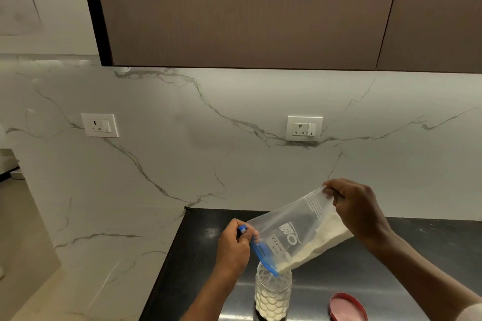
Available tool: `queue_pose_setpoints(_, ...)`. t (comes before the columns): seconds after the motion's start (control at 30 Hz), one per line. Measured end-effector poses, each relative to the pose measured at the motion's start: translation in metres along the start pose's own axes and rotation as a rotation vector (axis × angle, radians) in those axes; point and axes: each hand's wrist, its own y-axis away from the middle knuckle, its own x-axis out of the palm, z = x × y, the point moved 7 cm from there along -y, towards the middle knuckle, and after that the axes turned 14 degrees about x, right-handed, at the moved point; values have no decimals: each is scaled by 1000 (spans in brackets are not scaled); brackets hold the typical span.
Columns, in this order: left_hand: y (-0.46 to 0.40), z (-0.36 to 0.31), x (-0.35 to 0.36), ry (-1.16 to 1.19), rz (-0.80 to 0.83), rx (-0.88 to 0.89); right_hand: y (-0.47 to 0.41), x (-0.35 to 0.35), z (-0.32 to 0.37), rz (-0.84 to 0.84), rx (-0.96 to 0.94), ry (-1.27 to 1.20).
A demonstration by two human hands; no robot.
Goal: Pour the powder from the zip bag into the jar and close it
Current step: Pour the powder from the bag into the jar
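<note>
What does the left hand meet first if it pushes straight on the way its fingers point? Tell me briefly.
The left hand points right, into the zip bag, whose blue zip end it already pinches over the jar. The bag comes first; depth beyond it is unclear.

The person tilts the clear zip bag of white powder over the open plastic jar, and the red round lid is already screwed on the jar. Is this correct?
Not quite. The head view shows the red round lid lying on the dark countertop, right of the clear plastic jar, which is open. The rest holds: both hands tilt the clear zip bag of white powder over its mouth.
</note>
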Motion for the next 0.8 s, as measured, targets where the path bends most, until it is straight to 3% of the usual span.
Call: queue_pose_setpoints(0.8, 4, 4, -3, 20, 1, -35, -2, 7, -3, 16, -21, 19)
